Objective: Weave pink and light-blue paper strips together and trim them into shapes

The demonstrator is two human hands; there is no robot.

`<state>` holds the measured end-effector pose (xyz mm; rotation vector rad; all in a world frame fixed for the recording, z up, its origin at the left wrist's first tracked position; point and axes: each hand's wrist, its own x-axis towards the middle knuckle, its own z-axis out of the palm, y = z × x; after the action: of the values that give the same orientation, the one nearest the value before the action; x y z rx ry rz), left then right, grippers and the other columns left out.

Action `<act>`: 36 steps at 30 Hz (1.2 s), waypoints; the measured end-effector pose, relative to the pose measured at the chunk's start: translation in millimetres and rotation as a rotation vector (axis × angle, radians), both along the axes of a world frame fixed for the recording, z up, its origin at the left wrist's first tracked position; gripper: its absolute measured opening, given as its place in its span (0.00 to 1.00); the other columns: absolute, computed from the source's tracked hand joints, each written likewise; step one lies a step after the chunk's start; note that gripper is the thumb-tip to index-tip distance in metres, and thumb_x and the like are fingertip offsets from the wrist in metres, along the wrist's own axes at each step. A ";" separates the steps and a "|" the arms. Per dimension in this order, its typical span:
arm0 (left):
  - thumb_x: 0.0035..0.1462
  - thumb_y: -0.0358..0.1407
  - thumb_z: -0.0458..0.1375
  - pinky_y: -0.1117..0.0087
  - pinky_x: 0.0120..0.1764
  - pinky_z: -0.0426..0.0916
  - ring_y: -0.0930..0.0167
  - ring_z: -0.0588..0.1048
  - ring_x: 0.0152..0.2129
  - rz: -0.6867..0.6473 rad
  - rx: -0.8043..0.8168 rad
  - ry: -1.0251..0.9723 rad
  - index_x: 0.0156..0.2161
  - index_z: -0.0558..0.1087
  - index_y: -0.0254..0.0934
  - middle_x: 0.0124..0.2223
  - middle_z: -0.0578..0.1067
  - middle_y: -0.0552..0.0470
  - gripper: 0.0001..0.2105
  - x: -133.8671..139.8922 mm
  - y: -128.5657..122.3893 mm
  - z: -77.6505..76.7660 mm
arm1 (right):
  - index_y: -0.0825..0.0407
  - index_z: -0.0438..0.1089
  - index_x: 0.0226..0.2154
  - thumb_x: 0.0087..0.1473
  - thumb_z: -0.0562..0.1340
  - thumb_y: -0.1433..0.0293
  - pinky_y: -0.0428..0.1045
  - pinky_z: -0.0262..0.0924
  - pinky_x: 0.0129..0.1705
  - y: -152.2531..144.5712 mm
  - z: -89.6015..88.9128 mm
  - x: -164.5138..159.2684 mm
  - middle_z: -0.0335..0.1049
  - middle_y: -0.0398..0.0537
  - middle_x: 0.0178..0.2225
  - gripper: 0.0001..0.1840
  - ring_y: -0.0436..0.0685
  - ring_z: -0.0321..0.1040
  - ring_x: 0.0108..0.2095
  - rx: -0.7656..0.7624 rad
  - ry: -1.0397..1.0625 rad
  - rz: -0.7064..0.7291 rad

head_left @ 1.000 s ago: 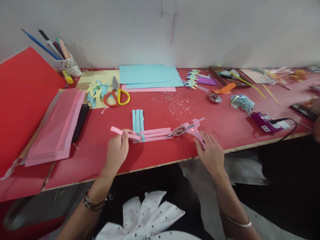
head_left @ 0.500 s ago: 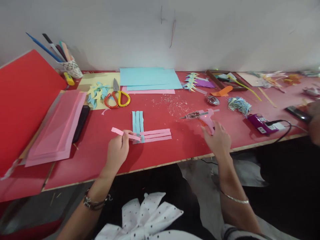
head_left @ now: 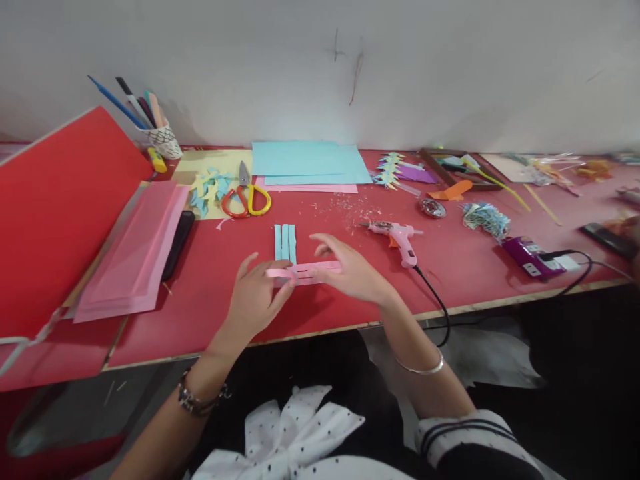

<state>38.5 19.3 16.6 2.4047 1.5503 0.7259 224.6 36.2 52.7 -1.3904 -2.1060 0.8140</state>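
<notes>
My left hand (head_left: 257,293) is closed on a pink paper strip (head_left: 281,273), its thumb and fingers around the strip's near end. Pale blue paper strips (head_left: 285,243) stand upright on the red table just beyond that hand, joined to pink strips that run to the right. Over the right part of the pink strips is my right hand (head_left: 355,270), fingers stretched out and thumb low on the paper. A pink glue gun (head_left: 400,239) lies on the table beyond my right hand, its black cord hanging over the front edge.
Scissors (head_left: 245,197), blue paper sheets (head_left: 310,160) and cut scraps (head_left: 213,190) lie at the back. Pink sheets (head_left: 130,253) and a red folder (head_left: 70,220) are on the left. A purple power strip (head_left: 533,257) sits at right, near a person's partly visible hand.
My right hand has let go of the glue gun and moved left to the paper strips. The pink strip in my left hand has been brought down over the other strips.
</notes>
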 end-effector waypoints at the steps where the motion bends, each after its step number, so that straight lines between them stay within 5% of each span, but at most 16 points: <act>1: 0.57 0.40 0.40 0.57 0.53 0.51 0.67 0.73 0.38 -0.053 -0.004 -0.001 0.38 0.71 0.38 0.39 0.76 0.49 0.17 -0.1 -0.7 1.7 | 0.52 0.55 0.52 0.49 0.56 0.58 0.50 0.59 0.42 0.5 0.3 -3.7 0.66 0.50 0.40 0.29 0.53 0.64 0.40 -0.045 0.029 0.008; 5: 0.58 0.39 0.40 0.62 0.48 0.60 0.67 0.72 0.37 -0.217 -0.049 -0.016 0.44 0.68 0.36 0.38 0.76 0.48 0.18 -3.5 -2.0 4.7 | 0.52 0.59 0.49 0.48 0.56 0.58 0.47 0.60 0.35 2.4 1.5 -0.5 0.67 0.46 0.34 0.26 0.49 0.64 0.30 -0.118 0.079 -0.020; 12: 0.58 0.39 0.40 0.65 0.42 0.65 0.66 0.70 0.40 -0.165 -0.096 0.036 0.43 0.68 0.37 0.41 0.73 0.46 0.17 -11.7 -4.7 -5.1 | 0.54 0.67 0.34 0.46 0.56 0.66 0.45 0.58 0.30 -1.8 -12.7 24.6 0.65 0.43 0.26 0.11 0.47 0.61 0.24 -0.081 0.140 -0.126; 21: 0.57 0.38 0.43 0.66 0.41 0.66 0.66 0.71 0.38 -0.161 -0.073 0.136 0.43 0.69 0.37 0.40 0.74 0.47 0.15 -12.5 -5.6 -16.9 | 0.53 0.66 0.28 0.47 0.53 0.70 0.45 0.59 0.30 -14.2 -33.9 34.7 0.66 0.43 0.24 0.08 0.49 0.63 0.25 0.025 0.098 -0.246; 28: 0.57 0.36 0.45 0.66 0.40 0.66 0.65 0.72 0.38 -0.166 0.035 0.202 0.42 0.70 0.36 0.40 0.74 0.46 0.13 -11.0 -6.7 -18.4 | 0.55 0.65 0.33 0.53 0.49 0.72 0.48 0.60 0.37 -23.5 -52.7 29.7 0.70 0.52 0.32 0.11 0.54 0.66 0.33 0.242 -0.093 -0.246; 36: 0.56 0.35 0.47 0.68 0.37 0.66 0.67 0.74 0.34 -0.152 0.140 0.252 0.40 0.71 0.36 0.37 0.76 0.48 0.12 -10.2 -7.6 -18.3 | 0.53 0.64 0.31 0.55 0.48 0.73 0.48 0.59 0.35 -20.3 -55.2 27.3 0.68 0.51 0.31 0.11 0.55 0.65 0.33 0.275 -0.278 -0.241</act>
<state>28.2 11.7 -1.8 2.7737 1.4210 0.5342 251.9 15.9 -2.5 -1.6333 -2.0954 0.2357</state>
